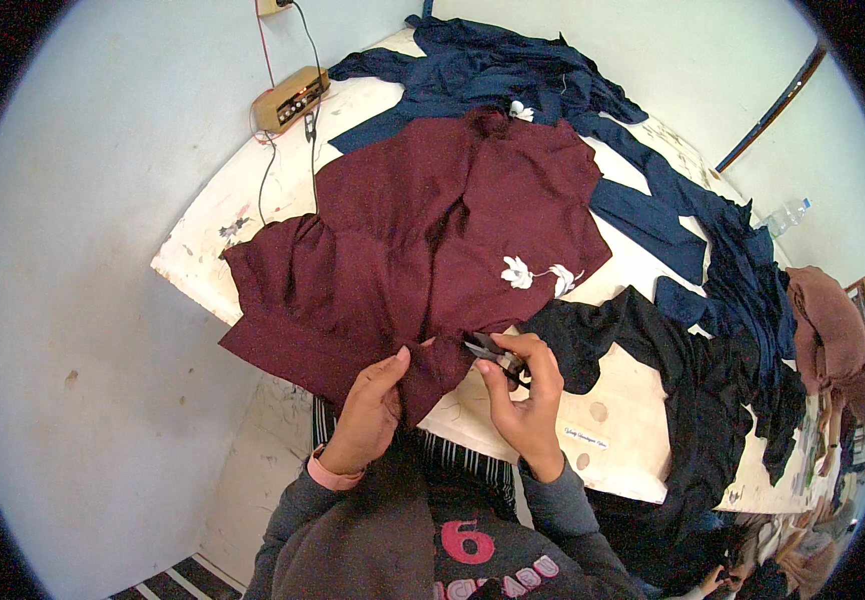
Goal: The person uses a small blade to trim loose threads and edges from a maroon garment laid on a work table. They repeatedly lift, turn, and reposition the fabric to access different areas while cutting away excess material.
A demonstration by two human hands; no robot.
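Note:
A maroon garment [372, 260] with white embroidered flowers [517, 272] lies spread over the pale table in front of me. My left hand [368, 410] grips its near edge, thumb on top and the other fingers hidden beneath the cloth. In my right hand [525, 390] is a small pair of dark thread snips [492, 352], held between thumb and fingers. The blades point left and touch or nearly touch the cloth just right of my left hand; whether they have thread between them I cannot make out.
Dark blue garments [512, 60] lie along the table's far and right sides. A black garment [692, 390] hangs over the near right edge. A tan power box [290, 100] with cables sits by the left wall. A clear bottle [784, 216] and a person in a brown head covering [832, 340] are at right.

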